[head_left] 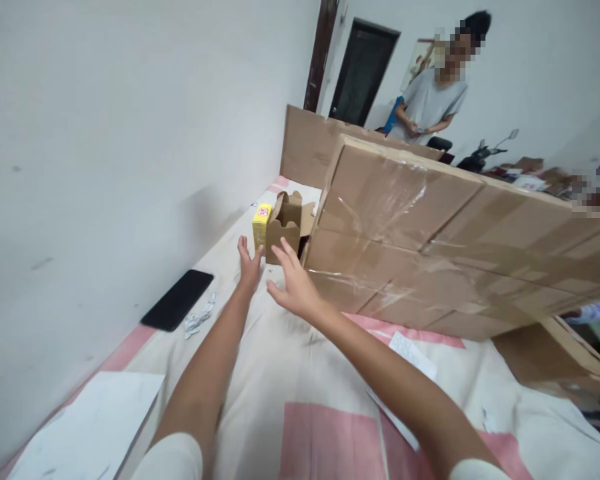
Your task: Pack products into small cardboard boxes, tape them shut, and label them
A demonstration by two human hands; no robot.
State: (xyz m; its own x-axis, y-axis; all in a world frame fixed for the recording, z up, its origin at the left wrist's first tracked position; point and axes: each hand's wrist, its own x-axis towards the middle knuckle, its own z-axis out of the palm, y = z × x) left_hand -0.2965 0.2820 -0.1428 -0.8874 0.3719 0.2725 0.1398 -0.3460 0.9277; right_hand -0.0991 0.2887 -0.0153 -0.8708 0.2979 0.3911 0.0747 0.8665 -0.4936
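Note:
Both my arms stretch forward over a cloth-covered surface. My left hand point(251, 263) is open with fingers apart, just in front of a small yellow box point(261, 230). Beside it my right hand point(293, 280) is also open, its fingers spread near the front of a small brown cardboard box point(282, 243). That box stands upright with its top flaps raised, directly right of the yellow one. Neither hand holds anything. Whether the right fingertips touch the cardboard I cannot tell.
A large taped cardboard stack point(405, 233) rises at right. Along the left wall lie a black flat phone-like object point(178, 300), silvery scraps point(200, 317) and white paper point(93, 427). A person point(430, 100) stands behind the stack. An open carton point(555, 353) is at far right.

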